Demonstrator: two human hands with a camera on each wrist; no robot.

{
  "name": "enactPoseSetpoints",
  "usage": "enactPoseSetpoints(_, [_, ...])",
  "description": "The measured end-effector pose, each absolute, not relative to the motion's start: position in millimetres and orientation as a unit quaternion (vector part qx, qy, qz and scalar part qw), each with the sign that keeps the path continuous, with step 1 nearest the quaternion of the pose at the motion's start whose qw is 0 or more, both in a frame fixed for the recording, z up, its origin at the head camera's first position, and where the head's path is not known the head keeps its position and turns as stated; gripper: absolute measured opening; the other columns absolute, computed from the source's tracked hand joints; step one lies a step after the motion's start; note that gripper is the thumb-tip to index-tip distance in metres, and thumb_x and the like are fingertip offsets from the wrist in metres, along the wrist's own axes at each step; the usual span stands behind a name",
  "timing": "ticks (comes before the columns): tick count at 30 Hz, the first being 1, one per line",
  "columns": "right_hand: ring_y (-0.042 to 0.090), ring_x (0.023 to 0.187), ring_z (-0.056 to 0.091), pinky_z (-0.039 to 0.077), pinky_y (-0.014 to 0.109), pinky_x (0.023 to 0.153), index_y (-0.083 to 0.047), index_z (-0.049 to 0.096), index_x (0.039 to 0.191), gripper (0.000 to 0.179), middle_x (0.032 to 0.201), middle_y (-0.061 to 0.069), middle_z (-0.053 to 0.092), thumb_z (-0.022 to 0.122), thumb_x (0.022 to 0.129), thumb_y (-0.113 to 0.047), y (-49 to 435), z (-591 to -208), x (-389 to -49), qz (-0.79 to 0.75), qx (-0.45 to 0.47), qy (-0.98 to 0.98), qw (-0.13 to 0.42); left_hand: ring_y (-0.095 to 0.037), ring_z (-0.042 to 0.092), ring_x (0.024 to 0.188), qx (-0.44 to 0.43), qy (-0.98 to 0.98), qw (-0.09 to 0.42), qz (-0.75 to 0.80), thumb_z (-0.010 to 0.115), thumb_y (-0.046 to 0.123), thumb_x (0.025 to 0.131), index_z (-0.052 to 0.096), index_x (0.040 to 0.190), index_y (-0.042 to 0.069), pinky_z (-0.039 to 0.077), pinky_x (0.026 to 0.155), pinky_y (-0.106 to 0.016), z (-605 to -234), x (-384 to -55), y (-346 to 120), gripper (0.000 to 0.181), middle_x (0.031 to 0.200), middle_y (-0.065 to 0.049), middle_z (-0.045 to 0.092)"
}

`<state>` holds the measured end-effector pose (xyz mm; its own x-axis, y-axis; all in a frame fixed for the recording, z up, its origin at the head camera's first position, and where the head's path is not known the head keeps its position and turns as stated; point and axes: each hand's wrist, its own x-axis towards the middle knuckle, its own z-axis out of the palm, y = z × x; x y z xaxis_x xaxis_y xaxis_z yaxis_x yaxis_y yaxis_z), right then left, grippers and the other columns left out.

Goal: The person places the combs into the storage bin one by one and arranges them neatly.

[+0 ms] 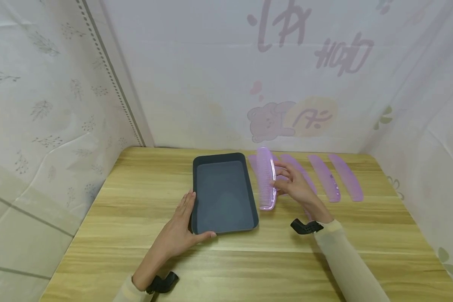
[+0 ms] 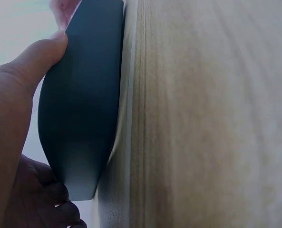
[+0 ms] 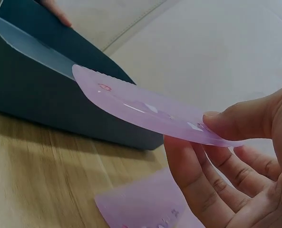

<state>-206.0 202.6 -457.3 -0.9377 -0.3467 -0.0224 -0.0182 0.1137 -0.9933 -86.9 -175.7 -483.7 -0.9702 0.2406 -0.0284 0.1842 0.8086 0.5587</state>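
Observation:
My right hand [image 1: 292, 184] pinches a translucent purple comb [image 1: 265, 178] by its curved back, thumb on one face and fingers on the other. In the right wrist view, the comb [image 3: 141, 107] is raised above the table, its far end towards the tray. A dark grey rectangular tray [image 1: 224, 195] lies just left of it. At the tray's near left corner rests my left hand [image 1: 179, 233], its fingers along the left wall and its thumb along the front edge. The left wrist view shows that thumb against the tray wall [image 2: 83, 95].
Several more purple combs lie right of the tray, among them one with dark marks [image 1: 324, 178] and one farthest right [image 1: 346, 178]. Others are partly hidden behind the right hand. Patterned cloth [image 1: 196, 75] hangs behind and beside the wooden table [image 1: 143, 180].

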Motion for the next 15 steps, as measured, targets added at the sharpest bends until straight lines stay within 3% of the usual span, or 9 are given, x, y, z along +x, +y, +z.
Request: enactPoseSetpoints(15, [0.021, 0.085, 0.072, 0.064, 0.039, 0.067, -0.008, 0.038, 0.153, 0.071, 0.113, 0.014, 0.063, 0.073, 0.091, -0.002, 176, -460, -211, -0.652, -0.129, 0.733, 0.141, -0.028, 0.006, 0.162, 0.109, 0.949, 0.050, 0.291, 0.065, 0.088, 0.072, 0.004, 0.166, 0.016, 0.038, 0.118, -0.061, -484, -88, -176, 0.134, 0.175, -0.003, 0.001])
